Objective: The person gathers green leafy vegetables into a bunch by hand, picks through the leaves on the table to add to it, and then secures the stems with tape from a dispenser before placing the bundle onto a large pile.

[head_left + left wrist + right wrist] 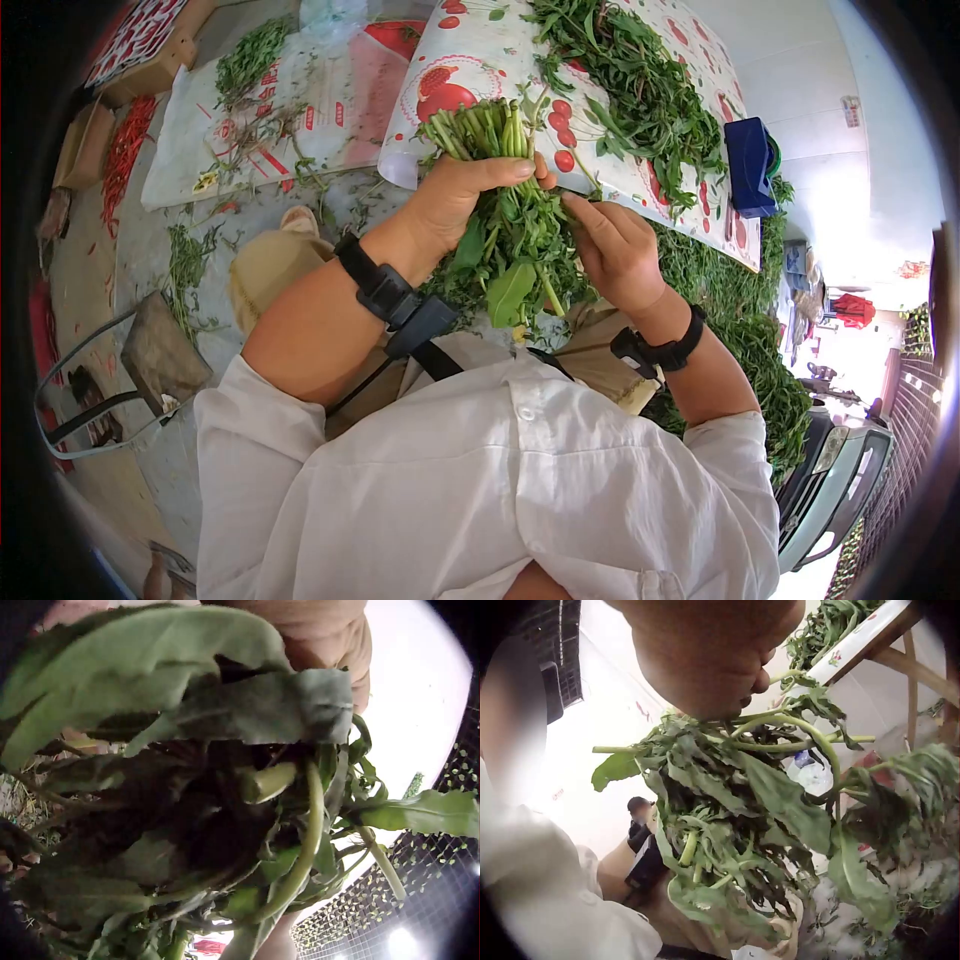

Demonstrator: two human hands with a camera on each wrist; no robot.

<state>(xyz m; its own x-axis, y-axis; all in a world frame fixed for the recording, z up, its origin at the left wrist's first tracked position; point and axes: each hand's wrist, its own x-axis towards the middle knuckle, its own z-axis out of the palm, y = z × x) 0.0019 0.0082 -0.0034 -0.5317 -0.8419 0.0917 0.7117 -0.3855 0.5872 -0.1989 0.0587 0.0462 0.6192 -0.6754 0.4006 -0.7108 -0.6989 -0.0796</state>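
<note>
My left hand (448, 200) grips a bunch of leafy greens (500, 235), its thumb laid across the thick, pale-green cut stems (490, 130). The stem ends point away from me, and the leaves hang down toward my lap. Close against the bunch's right side, my right hand (622, 255) has its fingers curled, pinching a stem of the greens. In the right wrist view, long stems and drooping leaves (757, 787) spread out below that hand (712, 656). Broad leaves (150, 667) fill most of the left wrist view and partly hide the hand.
A table with a fruit-print cover (650, 195) stands ahead, bearing a heap of greens (640, 90) and a blue holder (750, 165) at its edge. More greens (740, 300) are piled at the right. Plastic sheeting (330, 110) with scraps lies at the left, near a metal-framed stool (165, 350).
</note>
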